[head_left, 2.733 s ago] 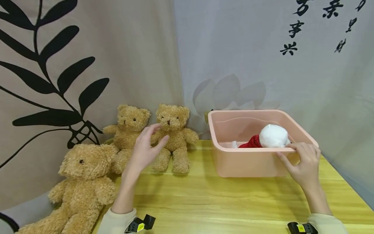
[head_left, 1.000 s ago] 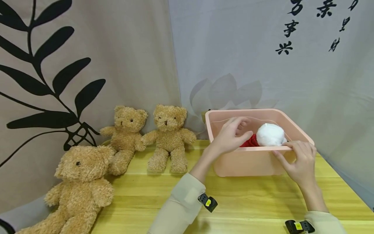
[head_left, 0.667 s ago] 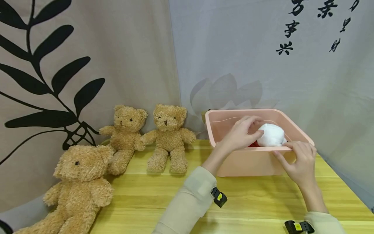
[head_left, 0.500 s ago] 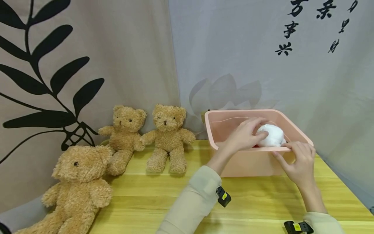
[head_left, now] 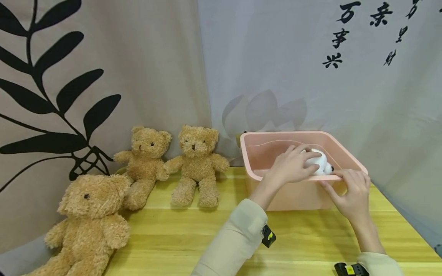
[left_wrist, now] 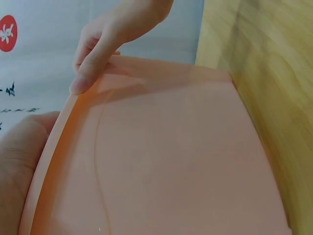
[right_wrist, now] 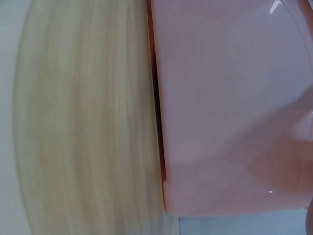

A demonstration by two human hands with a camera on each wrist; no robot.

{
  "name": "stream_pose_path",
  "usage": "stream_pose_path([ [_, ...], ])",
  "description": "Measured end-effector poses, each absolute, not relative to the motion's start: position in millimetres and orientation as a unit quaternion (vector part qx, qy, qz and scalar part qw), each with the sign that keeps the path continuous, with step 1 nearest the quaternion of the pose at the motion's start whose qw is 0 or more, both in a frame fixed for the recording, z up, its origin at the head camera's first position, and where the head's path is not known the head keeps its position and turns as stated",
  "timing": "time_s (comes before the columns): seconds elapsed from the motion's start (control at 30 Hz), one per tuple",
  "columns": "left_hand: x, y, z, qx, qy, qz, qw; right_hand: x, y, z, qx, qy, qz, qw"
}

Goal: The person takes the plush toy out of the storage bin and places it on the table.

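Note:
A pink plastic bin (head_left: 286, 193) stands on the right side of the table. In it lies a white plush toy (head_left: 320, 164), a rounded head with a dark nose turned to the right. My left hand (head_left: 291, 165) reaches over the front rim and grips the toy, thumb and fingers spread around it; its lower part is hidden by the hand and wall. My right hand (head_left: 353, 191) pinches the bin's front rim near the right corner, thumb outside. In the left wrist view, the right hand (left_wrist: 110, 41) holds the rim's far end.
Three tan teddy bears are on the left: one large bear (head_left: 88, 218) leaning in front, two smaller bears, the left one (head_left: 146, 161) and the right one (head_left: 198, 165), sitting by the curtain (head_left: 155, 57). The wooden table (head_left: 165, 245) extends in front of the bin.
My left hand has moved right from beside the bears into the bin and onto the white plush toy. The toy has turned, showing its nose. My right hand keeps its hold on the rim.

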State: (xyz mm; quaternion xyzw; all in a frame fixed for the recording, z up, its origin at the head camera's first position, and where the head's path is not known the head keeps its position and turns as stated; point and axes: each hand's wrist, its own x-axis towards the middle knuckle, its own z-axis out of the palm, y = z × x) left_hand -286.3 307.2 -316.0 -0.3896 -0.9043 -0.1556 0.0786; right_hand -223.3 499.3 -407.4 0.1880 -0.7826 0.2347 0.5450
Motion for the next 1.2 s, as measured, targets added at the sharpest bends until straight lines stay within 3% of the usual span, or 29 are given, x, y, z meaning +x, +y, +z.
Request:
stream_pose_path([
  [0.3,-281.7,306.8,-320.5,-0.267,-0.939,-0.188,0.109,-222.8,499.1,-407.9,0.185,-0.787,0.235,0.539],
  [0.63,-287.9,305.4,-321.6,-0.194,-0.928,-0.307,0.08,-223.4,499.2,-407.6,0.187,-0.785,0.238,0.541],
  [1.2,-289.9,297.8,-320.5,-0.178,-0.915,-0.36,0.036,-224.0,500.4,-408.9,0.186,-0.784,0.24,0.541],
])
